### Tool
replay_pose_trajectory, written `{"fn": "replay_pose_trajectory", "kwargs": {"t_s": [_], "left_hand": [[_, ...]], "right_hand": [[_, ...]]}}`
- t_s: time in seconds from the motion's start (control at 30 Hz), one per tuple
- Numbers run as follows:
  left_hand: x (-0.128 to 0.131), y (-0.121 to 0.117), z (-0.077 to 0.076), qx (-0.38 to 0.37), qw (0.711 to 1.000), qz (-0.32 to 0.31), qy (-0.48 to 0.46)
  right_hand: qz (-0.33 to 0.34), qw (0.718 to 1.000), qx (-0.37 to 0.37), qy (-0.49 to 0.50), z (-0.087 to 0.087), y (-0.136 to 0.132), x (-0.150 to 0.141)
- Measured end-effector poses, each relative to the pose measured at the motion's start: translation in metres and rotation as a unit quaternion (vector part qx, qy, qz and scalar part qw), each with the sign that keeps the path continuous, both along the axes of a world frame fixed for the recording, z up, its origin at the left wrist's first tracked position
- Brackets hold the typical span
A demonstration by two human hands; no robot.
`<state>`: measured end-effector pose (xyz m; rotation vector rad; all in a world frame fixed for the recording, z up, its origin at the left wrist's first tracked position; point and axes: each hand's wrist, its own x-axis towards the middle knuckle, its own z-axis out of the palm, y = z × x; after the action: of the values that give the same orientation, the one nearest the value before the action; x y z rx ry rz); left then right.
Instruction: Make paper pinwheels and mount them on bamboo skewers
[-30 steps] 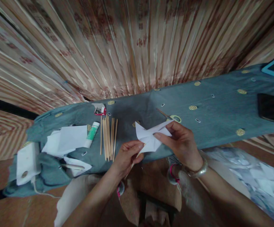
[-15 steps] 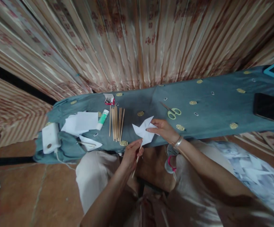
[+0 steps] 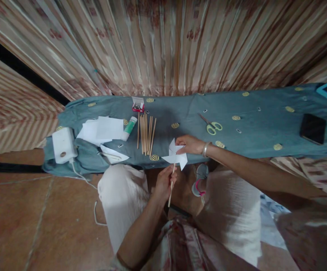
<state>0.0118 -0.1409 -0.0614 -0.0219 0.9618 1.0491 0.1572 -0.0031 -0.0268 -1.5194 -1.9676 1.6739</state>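
A white paper pinwheel [image 3: 172, 157] on a thin wooden stick [image 3: 170, 195] is held over the table's near edge. My left hand [image 3: 165, 183] is closed around the stick just below the paper blades. My right hand [image 3: 191, 145] has its fingers closed on the upper right of the pinwheel, near its centre. Its fingertips are partly hidden by one another. To the left of the pinwheel lie several loose wooden sticks [image 3: 144, 135]. Green-handled scissors [image 3: 212, 126] rest beyond my right hand.
On the green tablecloth [image 3: 186, 113] are a glue stick [image 3: 129, 128], a small red box of pins [image 3: 138, 105], white paper sheets [image 3: 109, 128], a folded paper piece [image 3: 115, 153], a white corded device [image 3: 64, 145] and a black phone [image 3: 312, 128]. A curtain [image 3: 163, 49] hangs behind.
The pinwheel's blades have turned and more of the stick shows below my left hand. My right hand has stayed at the blades. The whole view has shifted slightly.
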Motion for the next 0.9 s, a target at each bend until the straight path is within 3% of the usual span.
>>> {"fn": "replay_pose_trajectory", "kwargs": {"t_s": [0.27, 0.73, 0.9], "left_hand": [[0.002, -0.002, -0.002, -0.012, 1.000, 0.015, -0.021], [0.004, -0.001, 0.002, -0.017, 1.000, 0.011, -0.011], [0.005, 0.000, -0.001, -0.007, 1.000, 0.000, -0.009]], "right_hand": [[0.056, 0.995, 0.013, -0.080, 0.001, 0.012, -0.003], [0.060, 0.996, -0.051, -0.035, -0.006, 0.017, -0.001], [0.058, 0.997, -0.026, -0.043, -0.008, 0.018, -0.002]]}}
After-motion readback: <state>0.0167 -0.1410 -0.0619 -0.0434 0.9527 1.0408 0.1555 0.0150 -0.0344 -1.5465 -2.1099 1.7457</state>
